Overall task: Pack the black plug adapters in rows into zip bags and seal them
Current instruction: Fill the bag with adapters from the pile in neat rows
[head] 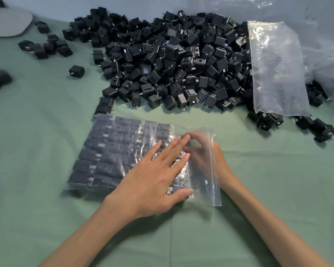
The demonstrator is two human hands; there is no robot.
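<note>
Squarely atop the zip bag [108,151], left hand [154,178] (right hand [204,157] blurred)

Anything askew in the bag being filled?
Mostly tidy. In the zip bag, rows away from the mouth sit square, but adapters by the mouth, under the left hand, look tilted, not yet aligned. The right hand is blurred inside the mouth.

Entry: 2 forearms [96,228], bare to frame edge. L hand [156,176] bare, nails short (plain, trimmed). R hand [204,158] bare, detail blurred.
</note>
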